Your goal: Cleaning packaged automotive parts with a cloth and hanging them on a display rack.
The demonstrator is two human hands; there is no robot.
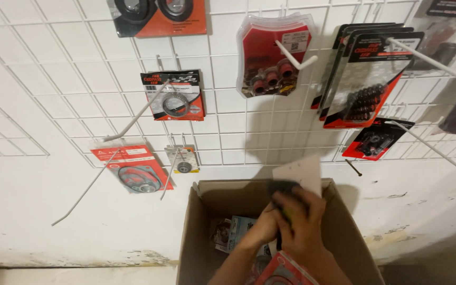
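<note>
White wall grid point(80, 105); hands point(291, 221) grip pale card, dark part point(283, 187).

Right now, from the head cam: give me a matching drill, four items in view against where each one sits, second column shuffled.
Items:
1. cardboard box
2. clear blister pack of red rollers
3. small bearing card
4. card-backed dark part

Places:
A. hanging high on the wire grid, centre
B. gripped by both hands
C. below the grid, open
D. low on the grid, just above the box's left corner

Pairs: 1-C, 2-A, 3-D, 4-B
</note>
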